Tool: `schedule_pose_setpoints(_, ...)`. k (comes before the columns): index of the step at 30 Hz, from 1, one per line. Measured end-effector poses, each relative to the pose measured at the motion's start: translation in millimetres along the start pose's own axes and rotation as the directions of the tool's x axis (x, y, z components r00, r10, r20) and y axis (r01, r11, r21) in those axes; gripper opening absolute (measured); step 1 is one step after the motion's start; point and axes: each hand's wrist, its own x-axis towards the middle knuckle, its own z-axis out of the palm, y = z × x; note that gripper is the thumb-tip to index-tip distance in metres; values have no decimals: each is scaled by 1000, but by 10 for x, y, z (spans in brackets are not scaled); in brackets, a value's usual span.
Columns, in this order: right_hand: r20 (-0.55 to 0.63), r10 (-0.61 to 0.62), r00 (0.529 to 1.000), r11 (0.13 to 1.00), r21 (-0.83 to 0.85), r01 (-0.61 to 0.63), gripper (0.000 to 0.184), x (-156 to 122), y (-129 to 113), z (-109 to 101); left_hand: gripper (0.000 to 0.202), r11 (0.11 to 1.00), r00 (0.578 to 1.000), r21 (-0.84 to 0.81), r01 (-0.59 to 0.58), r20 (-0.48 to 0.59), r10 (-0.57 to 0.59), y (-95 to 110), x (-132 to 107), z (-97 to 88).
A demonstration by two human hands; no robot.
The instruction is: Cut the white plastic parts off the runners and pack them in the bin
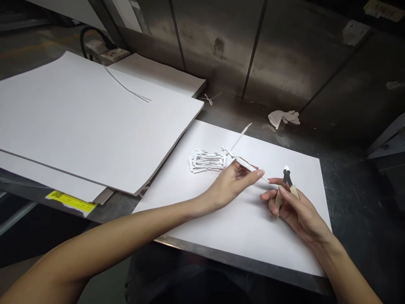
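Note:
Over the white sheet (209, 219), my left hand (232, 181) is closed on a thin white plastic part (245, 164), held tilted between thumb and fingers. A narrow white strip (241, 137) sticks up from its far end. Just left of that hand lies a pile of similar white plastic parts (207, 161). My right hand (292, 207) is wrapped round the pale handles of small cutting pliers (286, 175), whose tips point away from me. The right index finger reaches toward the near end of the white part; whether it touches I cannot tell.
Large white boards (104, 122) are stacked on the left, with thin white ties (139, 97) on top. A crumpled white glove (284, 118) lies near the metal back wall (218, 46). Behind the boards sits a socket block (115, 55) with a black cable. A yellow label (71, 202) marks the front edge.

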Motion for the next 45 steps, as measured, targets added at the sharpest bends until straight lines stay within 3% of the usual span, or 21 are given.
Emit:
schedule_pose_setpoints(2, 12, -19, 1000, 1000, 7, 19, 43, 1, -15, 22, 38, 998, 992, 70, -2, -129, 11, -22, 12, -33)
schedule_pose_setpoints(5, 27, -40, 999, 999, 35, 39, 51, 5, -36, 44, 41, 984, 978, 174, 29, -210, 8, -58, 4, -55)
schedule_pose_setpoints(11, 27, -109, 994, 993, 52, 108, 49, -4, -36, 25, 47, 976, 983, 217, 12, -180, 28, -59, -7, -43)
schedule_pose_setpoints(19, 53, -159, 986, 982, 108, 152, 46, -6, -18, 31, 53, 988, 986, -127, 85, -132, -102, -50, 19, -33)
schedule_pose_setpoints(29, -87, -238, 967, 970, 24, 241, 53, 22, -38, 16, 50, 992, 987, -104, 77, -129, -91, -85, -1, -27)
schedule_pose_setpoints(32, -103, -231, 967, 973, -44, 228, 56, 14, -25, -5, 39, 991, 993, -131, 41, -102, -54, -129, 14, -40)
schedule_pose_setpoints(35, -135, -264, 955, 946, -228, 230, 55, 6, 21, -40, 33, 990, 995, -141, -2, -94, -11, -164, 33, -44)
schedule_pose_setpoints(41, -89, -427, 900, 737, -611, 289, 46, 12, 132, -114, 29, 986, 986, -119, -114, -138, 97, -169, 44, -39)
schedule_pose_setpoints(45, -75, -468, 881, 651, -703, 287, 44, 7, 135, -138, 24, 977, 984, -146, -154, -112, 138, -151, 35, -22)
